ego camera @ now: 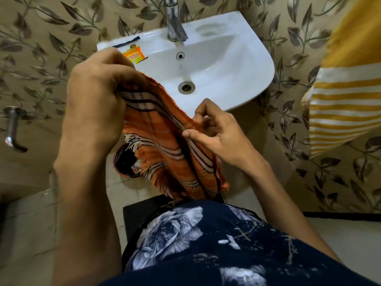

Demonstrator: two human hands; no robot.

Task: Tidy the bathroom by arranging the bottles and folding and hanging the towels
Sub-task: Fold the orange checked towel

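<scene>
Both hands hold the orange striped towel (165,139) in front of the white sink (237,65). The left hand (97,96) has its grip closed round the towel's bunched upper end; the right hand (214,133) pinches a fold lower down between thumb and fingers. The towel's frayed lower end hangs over a dark bin (125,162) on the floor, hiding most of it. A small orange sachet (134,55) lies on the sink rim beside the tap (174,21). A yellow striped towel (346,100) hangs at the right wall.

Woven fringed towel (165,141); glossy ceramic sink (237,65).
</scene>
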